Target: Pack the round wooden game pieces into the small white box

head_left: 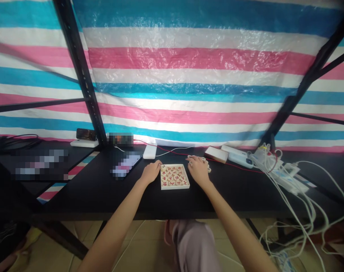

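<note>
Two bare hands at a black desk (172, 206), with a square white tray (175, 187) between them, near the middle of the scene. The tray lies flat and holds round pale pieces (176, 177) set in rows, most of them marked with red characters; the piece at the far left (163, 166) bears a dark one. The left hand (151, 172) lies at the left of the tray, its fingers bent, with their tips at the far left corner; whether they grip the rim cannot be told. The right hand (199, 169) lies palm down to the right of the tray, fingers spread over loose pieces (208, 167), some of which show beyond the hand on its right side; whether any is grasped cannot be told. Farther left lies a phone (126, 166), its screen partly blurred out. On the far side of the desk, from left to right, are a white block (149, 151), a brown-topped box (216, 154), a long white device (236, 155) and a white power strip (292, 180). A striped sheet (189, 94) hangs behind the desk.
</note>
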Demonstrator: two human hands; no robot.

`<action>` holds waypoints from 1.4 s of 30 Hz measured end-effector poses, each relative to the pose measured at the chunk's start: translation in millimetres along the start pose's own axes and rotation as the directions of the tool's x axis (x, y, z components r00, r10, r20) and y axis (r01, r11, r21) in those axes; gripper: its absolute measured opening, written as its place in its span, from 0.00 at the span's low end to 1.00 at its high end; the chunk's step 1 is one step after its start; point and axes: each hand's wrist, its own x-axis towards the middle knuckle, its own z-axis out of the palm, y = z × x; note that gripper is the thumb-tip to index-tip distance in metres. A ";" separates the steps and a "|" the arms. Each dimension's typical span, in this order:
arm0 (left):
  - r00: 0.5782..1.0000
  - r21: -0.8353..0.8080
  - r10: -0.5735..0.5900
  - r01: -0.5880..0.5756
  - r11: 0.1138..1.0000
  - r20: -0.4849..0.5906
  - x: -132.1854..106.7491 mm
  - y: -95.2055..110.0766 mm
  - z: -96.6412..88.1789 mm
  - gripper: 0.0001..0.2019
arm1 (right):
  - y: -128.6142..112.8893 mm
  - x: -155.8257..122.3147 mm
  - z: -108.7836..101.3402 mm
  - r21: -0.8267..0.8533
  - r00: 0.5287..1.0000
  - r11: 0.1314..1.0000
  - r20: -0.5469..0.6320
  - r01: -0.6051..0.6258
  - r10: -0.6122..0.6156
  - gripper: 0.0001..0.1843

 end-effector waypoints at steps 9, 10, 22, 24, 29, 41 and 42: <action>1.000 0.037 0.006 -0.006 0.999 0.009 3.3 -0.3 3.3 0.17 | 49.6 -35.7 -12.6 -0.128 0.990 0.984 0.082 0.124 -0.115 0.14; 1.000 0.036 0.006 -0.007 0.999 0.008 3.5 -0.9 3.7 0.17 | 48.4 -37.6 -14.0 -0.123 0.989 0.984 0.080 0.132 -0.123 0.14; 1.000 0.002 -0.001 0.001 1.000 0.016 3.0 -1.4 2.2 0.16 | 39.8 -46.4 -30.1 0.198 0.991 0.978 0.129 -0.061 0.036 0.11; 1.000 -0.020 -0.009 0.009 1.000 0.009 2.9 -0.8 1.3 0.16 | 27.0 -37.3 -34.4 0.289 0.990 0.953 0.128 -0.090 0.055 0.14; 1.000 -0.096 -0.004 0.003 0.995 -0.007 3.0 -0.7 0.9 0.16 | -19.3 -6.0 -33.1 0.304 0.996 0.953 0.077 0.015 -0.040 0.13; 1.000 -0.090 0.008 -0.008 0.996 0.004 4.1 1.4 2.0 0.14 | -51.3 18.2 9.8 0.236 0.972 0.963 0.161 0.129 -0.170 0.10; 1.000 -0.093 0.009 -0.009 0.996 0.002 4.7 1.1 2.6 0.14 | -51.4 18.1 10.1 0.246 0.972 0.960 0.152 0.137 -0.178 0.10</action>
